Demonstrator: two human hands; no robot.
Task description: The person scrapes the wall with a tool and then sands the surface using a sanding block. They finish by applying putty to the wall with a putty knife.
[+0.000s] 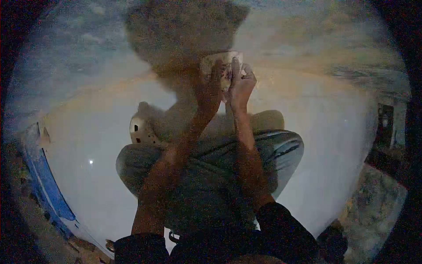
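Both hands are raised in front of my crossed legs, around a pale cup-shaped object (224,56) with a wide top and dark marks on its side. My left hand (212,83), deep in shadow, is closed at its left side. On the right side my right hand (241,86) grips it, with the thumb upright against the front and the other fingers bent. Left of my knees stands a whitish rounded object (138,125) with dark squarish marks, partly in shadow.
A pale, lit sheet or floor (88,132) spreads around my crossed legs (202,163). A blue strip of material (55,185) lies along the left edge. At right are a dark upright shape (386,119) and a mottled grey surface (373,202). My shadow falls ahead.
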